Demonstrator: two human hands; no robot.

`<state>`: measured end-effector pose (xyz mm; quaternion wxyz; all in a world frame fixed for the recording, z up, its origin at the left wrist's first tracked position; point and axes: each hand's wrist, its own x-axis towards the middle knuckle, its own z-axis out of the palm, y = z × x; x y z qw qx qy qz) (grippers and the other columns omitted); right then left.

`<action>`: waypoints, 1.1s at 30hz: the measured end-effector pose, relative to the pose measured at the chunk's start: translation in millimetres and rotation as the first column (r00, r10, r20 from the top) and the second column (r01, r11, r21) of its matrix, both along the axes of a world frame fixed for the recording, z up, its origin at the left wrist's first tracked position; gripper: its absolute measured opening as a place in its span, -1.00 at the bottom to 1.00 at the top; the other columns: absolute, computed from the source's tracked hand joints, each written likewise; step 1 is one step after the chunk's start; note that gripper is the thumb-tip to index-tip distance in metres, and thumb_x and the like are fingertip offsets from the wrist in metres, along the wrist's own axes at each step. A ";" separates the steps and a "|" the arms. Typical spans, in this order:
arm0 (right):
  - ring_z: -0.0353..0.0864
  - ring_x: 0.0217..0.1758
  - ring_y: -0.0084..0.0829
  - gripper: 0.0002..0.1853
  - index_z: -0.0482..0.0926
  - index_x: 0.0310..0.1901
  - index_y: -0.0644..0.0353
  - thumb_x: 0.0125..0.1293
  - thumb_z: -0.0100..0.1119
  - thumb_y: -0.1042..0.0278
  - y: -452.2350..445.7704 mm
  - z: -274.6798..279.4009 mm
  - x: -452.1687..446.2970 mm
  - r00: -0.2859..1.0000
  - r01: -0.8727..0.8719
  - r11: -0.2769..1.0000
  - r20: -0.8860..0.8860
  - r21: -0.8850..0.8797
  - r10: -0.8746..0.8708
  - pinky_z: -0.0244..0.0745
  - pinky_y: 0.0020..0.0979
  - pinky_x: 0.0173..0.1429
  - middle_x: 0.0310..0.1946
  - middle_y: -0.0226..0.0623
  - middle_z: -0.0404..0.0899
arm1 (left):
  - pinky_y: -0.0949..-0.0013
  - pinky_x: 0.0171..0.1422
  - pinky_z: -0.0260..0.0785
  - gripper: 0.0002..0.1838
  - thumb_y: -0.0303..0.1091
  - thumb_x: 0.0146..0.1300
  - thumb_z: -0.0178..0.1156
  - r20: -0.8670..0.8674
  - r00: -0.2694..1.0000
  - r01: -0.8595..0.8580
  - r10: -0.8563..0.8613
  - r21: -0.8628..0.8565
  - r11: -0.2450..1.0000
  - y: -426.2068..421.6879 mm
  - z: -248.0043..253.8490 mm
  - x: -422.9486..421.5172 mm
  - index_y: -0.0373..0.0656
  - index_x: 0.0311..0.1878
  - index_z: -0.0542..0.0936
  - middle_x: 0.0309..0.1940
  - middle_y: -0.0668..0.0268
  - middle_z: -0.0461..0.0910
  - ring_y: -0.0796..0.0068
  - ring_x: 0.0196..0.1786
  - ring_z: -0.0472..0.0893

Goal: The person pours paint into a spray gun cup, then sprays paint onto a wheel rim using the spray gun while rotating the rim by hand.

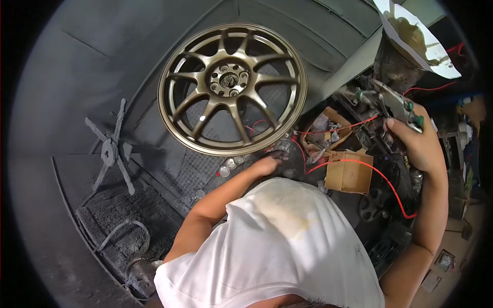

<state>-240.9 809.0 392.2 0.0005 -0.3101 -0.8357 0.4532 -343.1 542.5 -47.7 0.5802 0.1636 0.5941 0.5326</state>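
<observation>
A bronze multi-spoke wheel rim (pixel 229 106) lies face up at the upper middle. Just under its lower edge is my left hand (pixel 270 163), its darkened fingertips near some small things on the dark surface; whether it holds anything is hard to make out. At the right, my right hand (pixel 411 134) is wrapped round the handle of a metal spray gun (pixel 393 102). A dirty cup (pixel 395 64) with a white paper funnel (pixel 411 36) sits above the gun, and a red hose (pixel 393 187) curves below.
An open cardboard box (pixel 349 174) and another box with plastic bags (pixel 328 128) stand right of the rim. Round lids (pixel 227 167) lie below it. At the left are a grey cross-shaped stand (pixel 109 151) and a dark rough mat (pixel 120 220).
</observation>
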 end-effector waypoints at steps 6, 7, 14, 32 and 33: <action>0.59 -0.29 -0.61 -0.45 0.51 0.30 0.28 0.28 0.40 0.45 -10.1 -2.9 39.0 0.997 -0.034 0.999 0.069 -0.001 0.034 0.45 -0.55 -0.30 -0.29 -0.42 0.66 | 0.31 0.32 0.41 -0.53 -0.51 0.29 0.11 -0.167 0.981 0.088 -0.094 -0.043 0.995 -7.1 14.2 9.5 -0.28 0.29 0.55 0.13 0.17 0.66 0.28 0.17 0.61; 0.59 -0.27 -0.60 -0.45 0.51 0.31 0.30 0.27 0.38 0.52 -11.4 -3.0 43.1 0.995 -0.068 0.997 0.068 0.023 0.067 0.47 -0.54 -0.25 -0.30 -0.40 0.65 | 0.32 0.30 0.42 -0.54 -0.49 0.29 0.12 -0.269 0.952 0.112 -0.146 -0.139 0.984 -13.5 26.7 9.9 -0.26 0.27 0.57 0.09 0.17 0.68 0.27 0.16 0.62; 0.64 -0.38 -0.53 -0.37 0.54 0.27 0.37 0.06 0.32 0.56 -73.2 6.7 24.0 0.965 -0.207 0.951 0.113 -0.229 0.237 0.46 -0.54 -0.37 -0.35 -0.30 0.69 | 0.33 -0.05 0.52 -0.67 -0.52 0.28 0.13 0.345 0.703 -0.580 0.622 -0.229 0.782 -44.1 16.2 28.8 -0.26 0.10 0.62 -0.14 0.20 0.67 0.36 -0.08 0.64; 0.60 -0.33 -0.66 -0.63 0.55 0.17 0.35 0.43 0.26 0.35 -139.9 -19.0 -96.6 0.903 -0.322 0.934 -0.347 -0.157 0.253 0.43 -0.60 -0.37 -0.29 -0.39 0.69 | 0.37 -0.13 0.48 -0.58 -0.58 0.35 -0.09 0.410 0.178 -0.982 0.895 0.022 0.186 -90.6 -4.1 4.1 -0.12 0.26 0.39 0.10 0.21 0.59 0.33 0.07 0.60; 0.60 -0.32 -0.67 -0.62 0.54 0.19 0.33 0.44 0.26 0.33 -136.7 -23.3 -96.9 0.897 -0.268 0.956 -0.392 -0.116 0.204 0.41 -0.62 -0.40 -0.29 -0.40 0.69 | 0.37 -0.13 0.48 -0.58 -0.58 0.35 -0.09 0.412 0.197 -0.979 0.890 0.026 0.204 -94.4 -8.8 3.9 -0.12 0.26 0.39 0.10 0.21 0.59 0.33 0.07 0.60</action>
